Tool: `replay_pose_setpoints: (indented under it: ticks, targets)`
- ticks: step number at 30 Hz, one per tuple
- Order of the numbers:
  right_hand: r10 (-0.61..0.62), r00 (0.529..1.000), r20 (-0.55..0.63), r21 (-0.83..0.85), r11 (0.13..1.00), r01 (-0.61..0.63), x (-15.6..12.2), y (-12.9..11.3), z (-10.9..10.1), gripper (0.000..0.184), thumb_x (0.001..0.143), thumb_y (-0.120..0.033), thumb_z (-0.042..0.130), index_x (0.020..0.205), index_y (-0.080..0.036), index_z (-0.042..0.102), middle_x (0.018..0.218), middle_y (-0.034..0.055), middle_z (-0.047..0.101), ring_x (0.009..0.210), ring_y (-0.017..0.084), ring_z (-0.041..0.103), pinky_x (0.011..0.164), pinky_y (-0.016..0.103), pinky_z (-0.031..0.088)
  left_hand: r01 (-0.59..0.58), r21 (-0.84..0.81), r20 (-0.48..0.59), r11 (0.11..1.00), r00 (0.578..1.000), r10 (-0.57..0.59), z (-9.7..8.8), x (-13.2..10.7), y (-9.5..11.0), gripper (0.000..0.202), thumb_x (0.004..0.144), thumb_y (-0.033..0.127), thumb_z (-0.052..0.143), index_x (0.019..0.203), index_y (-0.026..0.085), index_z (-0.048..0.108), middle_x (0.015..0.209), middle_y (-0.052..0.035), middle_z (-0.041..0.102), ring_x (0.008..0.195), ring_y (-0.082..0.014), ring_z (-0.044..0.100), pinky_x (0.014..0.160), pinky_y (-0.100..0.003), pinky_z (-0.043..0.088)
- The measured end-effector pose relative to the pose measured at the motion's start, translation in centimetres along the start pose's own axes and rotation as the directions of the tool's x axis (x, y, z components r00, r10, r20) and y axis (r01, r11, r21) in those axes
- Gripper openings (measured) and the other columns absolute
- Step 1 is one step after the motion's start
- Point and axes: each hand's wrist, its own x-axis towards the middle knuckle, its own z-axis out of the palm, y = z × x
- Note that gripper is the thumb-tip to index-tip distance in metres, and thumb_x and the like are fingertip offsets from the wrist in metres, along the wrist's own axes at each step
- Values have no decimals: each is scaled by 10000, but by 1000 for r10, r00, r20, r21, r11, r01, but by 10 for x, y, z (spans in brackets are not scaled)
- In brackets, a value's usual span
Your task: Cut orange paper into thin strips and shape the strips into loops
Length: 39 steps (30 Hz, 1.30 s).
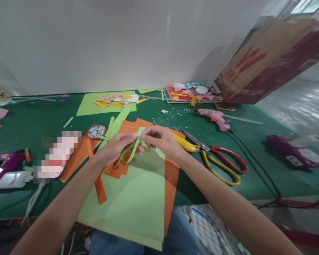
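Between my two hands is a narrow light-green paper strip (133, 153), bent into a loop that hangs down. My left hand (122, 143) pinches the strip between thumb and fingers. Close against it, my right hand (159, 140) is closed at the strip's upper end, its fingertips nearly touching the left thumb. Under both hands lie light-green paper sheets (130, 202) on top of orange paper (172, 184). Orange strips (100, 189) and longer green strips (121, 122) lie to the left of the hands. A yellow tool handle (186, 142) shows just beyond my right wrist.
Scissors with red and yellow handles (207, 148) lie right of the hands. Behind them rests a pink glue gun (215, 118) with its cord. A phone (58, 156), a round tin (96, 131) and purple power strips (297, 150) sit around. A paper bag (271, 60) stands back right.
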Motion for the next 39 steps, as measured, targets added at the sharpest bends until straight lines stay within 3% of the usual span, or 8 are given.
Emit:
replay_pose_setpoints:
  ticks: [8, 16, 24, 39]
  targets:
    - [-26, 1000, 12, -48, 998, 27, -1, 0, 1, 171, 760, -321, 614, 689, -170, 577, 566, -6, 604, 485, 79, 476, 465, 225, 362, 26, -48, 49, 998, 999, -24, 1, 0, 2, 329, 735, 446, 708, 713, 120, 670, 625, -43, 688, 568, -121, 628, 557, -206, 485]
    - [-33, 999, -29, -103, 994, 30, 0, 3, 2, 204, 756, -366, 636, 738, -163, 625, 633, 12, 629, 530, 92, 510, 506, 239, 400, 19, -88, 26, 996, 1000, -17, 1, 1, 2, 313, 718, 414, 734, 697, 111, 657, 617, -47, 687, 562, -119, 633, 547, -191, 485]
    - [-116, 990, -76, -153, 983, 104, -4, 2, 2, 203, 796, -333, 613, 880, -199, 739, 692, 19, 649, 518, 88, 462, 490, 243, 380, 28, -99, 3, 995, 1000, -28, 1, 1, 3, 290, 747, 396, 711, 712, 116, 646, 599, -42, 672, 542, -120, 619, 522, -193, 483]
    - [-188, 982, -33, -258, 951, 173, -5, 4, 4, 258, 844, -335, 569, 1016, -231, 730, 704, 30, 678, 527, 111, 458, 498, 260, 385, 21, -97, -7, 995, 1000, -22, 0, 1, 1, 266, 796, 378, 667, 737, 119, 653, 606, -37, 666, 555, -120, 612, 529, -196, 478]
